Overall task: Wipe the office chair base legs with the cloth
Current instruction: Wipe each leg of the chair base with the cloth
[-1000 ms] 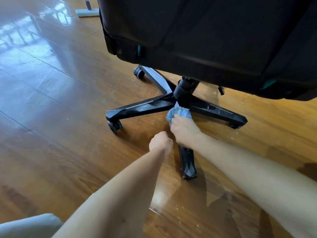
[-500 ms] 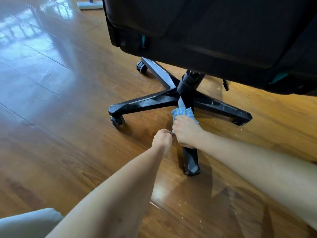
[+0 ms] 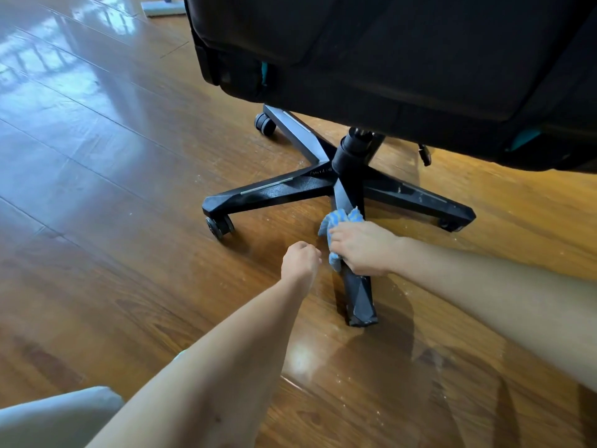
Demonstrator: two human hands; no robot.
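A black star-shaped chair base [image 3: 277, 189] stands on the wood floor under a black seat [image 3: 387, 59]. Its nearest leg [image 3: 360, 295] points toward me. My right hand [image 3: 363, 247] presses a blue striped cloth [image 3: 339, 219] onto the middle of that leg, fingers wrapped over it. My left hand [image 3: 298, 258] is a closed fist just left of the leg, holding nothing that I can see. The left leg ends in a castor [image 3: 219, 226]; the right leg [image 3: 420, 197] shows pale dust specks.
The glossy wood floor [image 3: 97, 156] spreads left with window glare. A pale flat mop head [image 3: 163, 8] lies at the top edge. A grey cloth-covered knee [image 3: 55, 418] fills the bottom left corner. A back castor [image 3: 265, 122] sits under the seat's edge.
My right hand and the cloth have slid along the near leg from the hub toward its tip. The left fist stays beside it. My view has drifted slightly.
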